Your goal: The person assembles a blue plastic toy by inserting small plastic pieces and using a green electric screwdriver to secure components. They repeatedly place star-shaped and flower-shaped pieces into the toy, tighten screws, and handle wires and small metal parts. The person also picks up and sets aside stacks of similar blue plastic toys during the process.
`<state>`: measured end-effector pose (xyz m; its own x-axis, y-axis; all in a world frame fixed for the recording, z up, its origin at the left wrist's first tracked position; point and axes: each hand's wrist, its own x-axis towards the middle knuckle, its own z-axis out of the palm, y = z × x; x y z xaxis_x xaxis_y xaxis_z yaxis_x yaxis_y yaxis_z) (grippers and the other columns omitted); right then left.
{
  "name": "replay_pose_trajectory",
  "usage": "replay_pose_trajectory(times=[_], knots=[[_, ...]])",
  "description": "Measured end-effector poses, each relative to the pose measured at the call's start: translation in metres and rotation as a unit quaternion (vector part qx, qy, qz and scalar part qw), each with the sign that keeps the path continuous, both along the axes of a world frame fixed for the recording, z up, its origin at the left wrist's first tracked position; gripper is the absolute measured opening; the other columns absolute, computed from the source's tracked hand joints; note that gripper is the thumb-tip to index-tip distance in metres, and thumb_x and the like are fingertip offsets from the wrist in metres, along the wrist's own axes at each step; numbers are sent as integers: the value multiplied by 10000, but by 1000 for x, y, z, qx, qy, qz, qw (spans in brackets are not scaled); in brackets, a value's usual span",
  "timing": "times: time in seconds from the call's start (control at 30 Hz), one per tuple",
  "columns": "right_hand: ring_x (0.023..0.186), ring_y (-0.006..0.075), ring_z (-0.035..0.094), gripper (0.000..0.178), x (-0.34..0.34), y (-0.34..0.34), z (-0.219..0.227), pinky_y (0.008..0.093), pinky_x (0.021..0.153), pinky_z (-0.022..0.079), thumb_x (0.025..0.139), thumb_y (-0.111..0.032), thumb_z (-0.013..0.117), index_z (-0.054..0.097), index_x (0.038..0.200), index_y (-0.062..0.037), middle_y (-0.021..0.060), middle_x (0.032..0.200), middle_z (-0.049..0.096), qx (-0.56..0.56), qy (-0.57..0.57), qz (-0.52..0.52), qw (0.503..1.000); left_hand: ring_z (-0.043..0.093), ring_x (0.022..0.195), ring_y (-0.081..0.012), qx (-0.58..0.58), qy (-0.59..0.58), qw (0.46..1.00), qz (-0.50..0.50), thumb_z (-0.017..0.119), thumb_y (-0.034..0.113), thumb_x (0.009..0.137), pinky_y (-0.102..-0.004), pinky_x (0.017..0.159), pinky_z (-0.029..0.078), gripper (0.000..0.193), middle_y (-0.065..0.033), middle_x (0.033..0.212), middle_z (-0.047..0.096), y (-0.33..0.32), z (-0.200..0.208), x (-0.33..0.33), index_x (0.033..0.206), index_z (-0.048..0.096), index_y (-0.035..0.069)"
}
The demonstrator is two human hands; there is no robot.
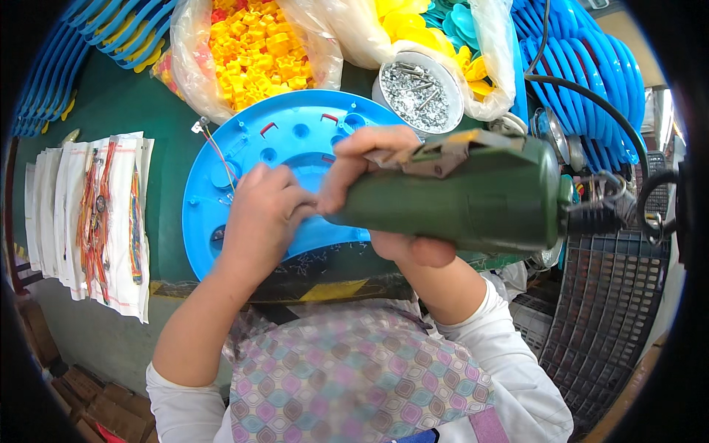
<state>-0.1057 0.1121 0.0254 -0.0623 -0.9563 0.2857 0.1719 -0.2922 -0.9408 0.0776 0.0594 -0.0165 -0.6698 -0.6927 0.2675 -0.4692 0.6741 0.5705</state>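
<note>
A green electric screwdriver [458,199] with tape on its body lies nearly level, and my right hand [377,140] is wrapped round its front part. My left hand [262,210] is closed, its fingertips pinched together by the tool's front end. What those fingers hold, if anything, is hidden. Both hands are over a curved blue plastic shell [201,188] on the green table. A few thin wires [216,148] with a small connector rise from the shell's left side. Small red pieces [268,129] sit in its upper part.
Behind the shell stand a bag of yellow star-shaped pieces [258,59] and a white bowl of screws [421,96]. White packets with wire bundles [96,214] lie left. Blue plastic parts [591,88] are stacked back right. A black cable [598,100] hangs right; loose screws [314,262] lie near the table edge.
</note>
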Motion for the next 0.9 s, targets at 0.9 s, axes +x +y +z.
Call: replay_pose_trajectory(times=[0.9], knots=[[755,254,696,1221,-36,82,-30,390,701,586,685,-996,493,463,1322,45,130,826,672,-169,-74,-55,981,587,951,-306,68,13,997,-27,812,114,791,-422,860,487,246,-102,960,644,1,18,-1,1026,749,82]])
